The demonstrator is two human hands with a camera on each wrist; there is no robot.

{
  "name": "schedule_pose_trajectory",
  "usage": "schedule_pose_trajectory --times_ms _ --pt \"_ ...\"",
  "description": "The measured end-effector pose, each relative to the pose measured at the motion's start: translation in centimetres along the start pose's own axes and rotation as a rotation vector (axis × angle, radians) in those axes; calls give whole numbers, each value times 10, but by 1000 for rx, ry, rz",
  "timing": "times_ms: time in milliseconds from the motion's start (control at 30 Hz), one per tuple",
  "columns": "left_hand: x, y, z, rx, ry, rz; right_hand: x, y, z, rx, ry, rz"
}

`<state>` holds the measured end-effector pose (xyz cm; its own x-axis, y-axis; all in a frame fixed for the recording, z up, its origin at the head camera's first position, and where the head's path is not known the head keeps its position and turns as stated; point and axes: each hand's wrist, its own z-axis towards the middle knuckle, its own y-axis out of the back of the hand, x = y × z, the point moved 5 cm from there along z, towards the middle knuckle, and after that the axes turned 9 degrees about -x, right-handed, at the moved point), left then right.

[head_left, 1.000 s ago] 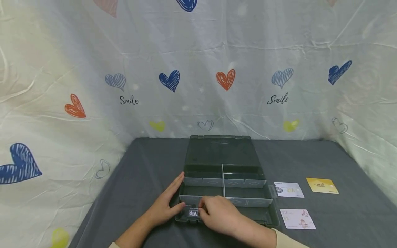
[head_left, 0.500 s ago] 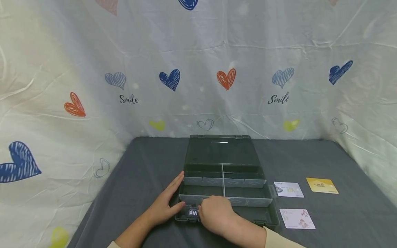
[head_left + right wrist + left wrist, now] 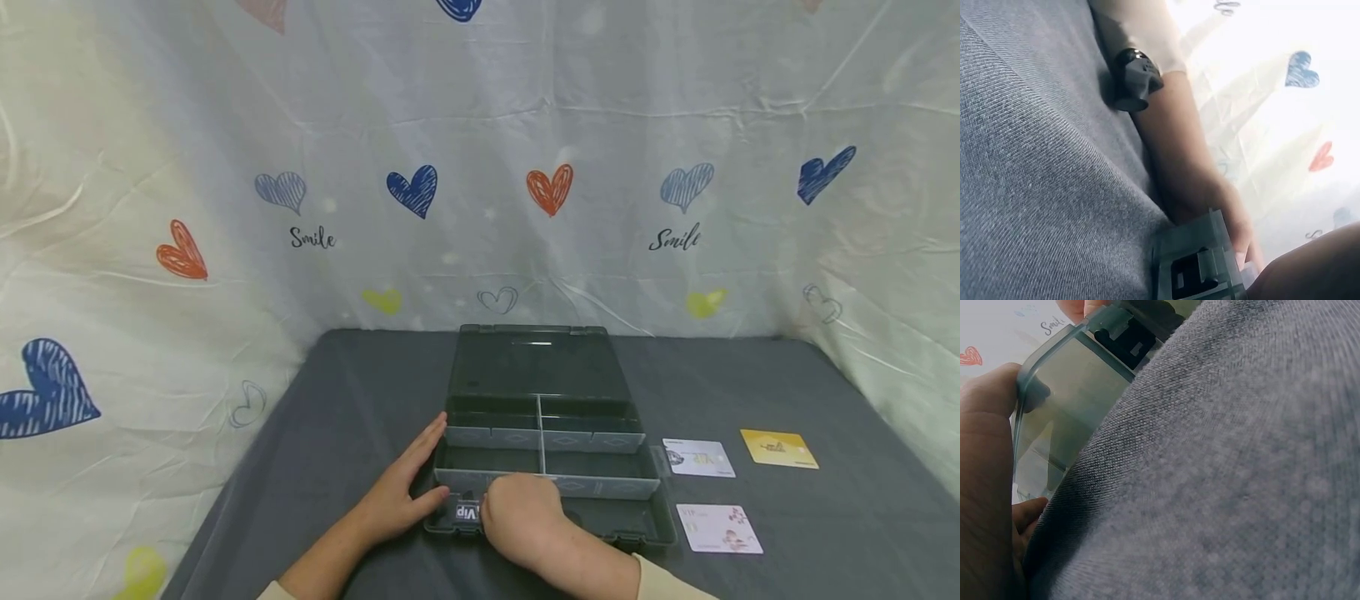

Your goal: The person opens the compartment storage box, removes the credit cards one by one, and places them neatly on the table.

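Observation:
A dark translucent organizer box [image 3: 652, 525] with its lid [image 3: 536, 362] tipped back lies on the cloth-covered table. My left hand [image 3: 393, 492] rests along its left side, fingers extended and thumb on the near left corner. In the front compartment is a dark card [image 3: 467, 512] with white "Vip" lettering upside down. My right hand [image 3: 525, 517] bends over this compartment with curled fingers at the card's right edge, hiding that end and its own fingertips. The left wrist view shows the left thumb [image 3: 991, 394] against the clear wall; the right wrist view shows the box's front latch [image 3: 1194, 272].
Right of the box lie a white VIP card [image 3: 699, 458], a yellow card [image 3: 778, 449] and a pale pink card [image 3: 719, 528]. Clear dividers [image 3: 487, 481] split the box into compartments. A heart-printed curtain [image 3: 480, 125] hangs behind the table.
My right hand has rolled over at the dark card, so its fingers, seen a second ago, are now hidden beneath it. The left hand stays put.

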<state>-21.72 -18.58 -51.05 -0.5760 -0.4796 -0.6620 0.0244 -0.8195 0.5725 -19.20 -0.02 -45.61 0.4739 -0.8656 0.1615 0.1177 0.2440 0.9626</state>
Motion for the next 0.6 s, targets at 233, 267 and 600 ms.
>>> schedule_pose_trajectory --times_ms 233,267,600 --pt "1 0 -1 4 -2 -1 4 -3 1 50 -31 -66" --pt "1 -1 -1 5 -1 -3 5 -3 1 52 -32 -71" --pt "2 0 0 7 11 2 -1 1 4 29 -36 79"
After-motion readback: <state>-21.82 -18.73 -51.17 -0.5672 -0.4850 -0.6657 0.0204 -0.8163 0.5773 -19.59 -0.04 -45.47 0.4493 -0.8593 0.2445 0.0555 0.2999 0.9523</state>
